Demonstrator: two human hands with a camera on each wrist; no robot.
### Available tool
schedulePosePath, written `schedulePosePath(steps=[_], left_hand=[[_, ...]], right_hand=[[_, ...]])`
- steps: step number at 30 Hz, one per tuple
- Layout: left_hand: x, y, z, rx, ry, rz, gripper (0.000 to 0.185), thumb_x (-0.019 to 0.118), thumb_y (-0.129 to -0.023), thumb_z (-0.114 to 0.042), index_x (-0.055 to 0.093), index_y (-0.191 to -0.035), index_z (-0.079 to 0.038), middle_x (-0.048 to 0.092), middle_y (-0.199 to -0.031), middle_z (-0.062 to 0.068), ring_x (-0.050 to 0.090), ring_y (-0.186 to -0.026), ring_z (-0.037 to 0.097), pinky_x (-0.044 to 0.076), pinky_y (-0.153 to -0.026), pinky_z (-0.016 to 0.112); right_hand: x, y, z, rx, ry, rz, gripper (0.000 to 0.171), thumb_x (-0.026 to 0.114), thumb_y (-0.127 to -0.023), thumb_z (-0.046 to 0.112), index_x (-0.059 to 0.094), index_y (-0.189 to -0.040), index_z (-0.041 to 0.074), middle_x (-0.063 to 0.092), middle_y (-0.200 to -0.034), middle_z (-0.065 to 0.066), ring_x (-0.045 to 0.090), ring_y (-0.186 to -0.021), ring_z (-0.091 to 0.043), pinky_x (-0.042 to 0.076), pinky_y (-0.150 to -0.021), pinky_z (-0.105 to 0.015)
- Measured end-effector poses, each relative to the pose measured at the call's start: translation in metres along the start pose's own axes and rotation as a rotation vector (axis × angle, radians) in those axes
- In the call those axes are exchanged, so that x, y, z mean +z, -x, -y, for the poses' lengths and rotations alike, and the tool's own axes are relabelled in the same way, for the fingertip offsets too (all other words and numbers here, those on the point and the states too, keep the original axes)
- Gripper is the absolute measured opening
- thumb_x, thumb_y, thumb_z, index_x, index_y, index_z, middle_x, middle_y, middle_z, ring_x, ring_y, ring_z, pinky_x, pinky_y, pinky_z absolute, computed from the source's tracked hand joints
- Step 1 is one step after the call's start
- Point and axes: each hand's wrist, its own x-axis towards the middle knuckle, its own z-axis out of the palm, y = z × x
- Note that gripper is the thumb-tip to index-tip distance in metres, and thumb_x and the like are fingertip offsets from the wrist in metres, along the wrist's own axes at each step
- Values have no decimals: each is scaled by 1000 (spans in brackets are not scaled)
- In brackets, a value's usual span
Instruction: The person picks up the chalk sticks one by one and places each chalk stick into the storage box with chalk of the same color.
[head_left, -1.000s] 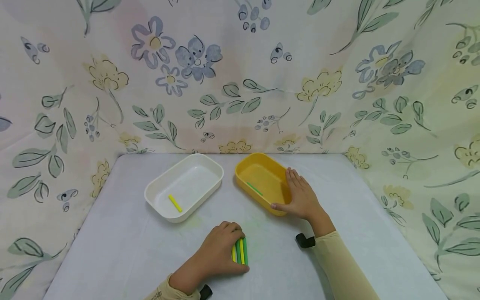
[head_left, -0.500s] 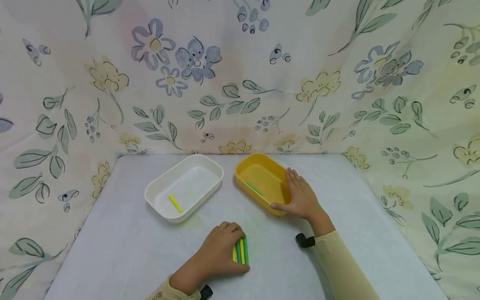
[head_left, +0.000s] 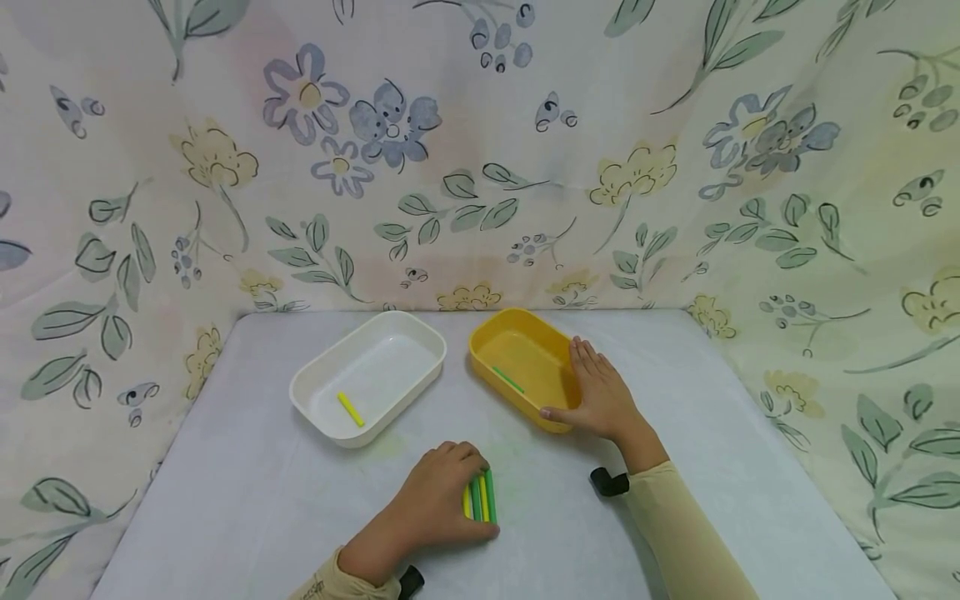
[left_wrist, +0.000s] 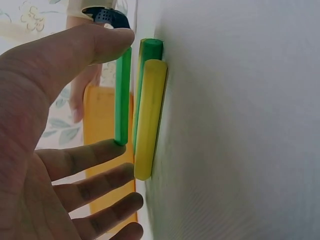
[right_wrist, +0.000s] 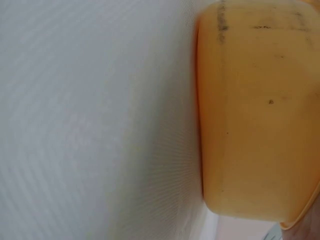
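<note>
You won't find any readable text, label, brand, number or sign here. The flowered cloth (head_left: 480, 150), both trays and the sticks carry no lettering.

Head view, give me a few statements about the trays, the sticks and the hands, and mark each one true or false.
1. The white tray holds one yellow stick. True.
2. The yellow tray is empty. False: a thin green stick lies inside it.
3. The right hand rests against the yellow tray's side. True.
4. The left hand lies flat on bare table, away from any sticks. False: it rests on a bundle of green and yellow sticks on the table.
5. The white tray is stacked inside the yellow tray. False: they sit side by side, the white one on the left.
</note>
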Motion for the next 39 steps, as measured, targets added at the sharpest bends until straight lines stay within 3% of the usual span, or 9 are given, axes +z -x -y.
schedulePosePath(steps=[17,29,39], left_hand=[[-10,-8,7,-47,12,-70,69,89,-75,-59,71,-125,-16,68,-123,-2,61,-116,21,55,-99,48],[-6,-16,10,-73,33,-84,70,89,-76,-60,70,-127,-16,69,-125,-1,62,-114,20,55,-98,46],[-10,-25,10,-76,30,-133,72,89,-77,-60,70,-129,-14,70,-126,2,63,-114,21,56,-98,46]], right_hand=[[-1,1,-1,-11,-5,-6,138,63,-78,89,4,-171,6,7,-180,-11,9,-168,-32,12,-135,-55],[-2,2,0,-7,3,-10,138,62,-78,90,5,-171,5,9,-180,-13,10,-167,-32,13,-135,-55],[-1,1,-1,-13,-1,-22,138,64,-78,89,6,-171,4,10,-179,-14,10,-167,-32,13,-135,-55]])
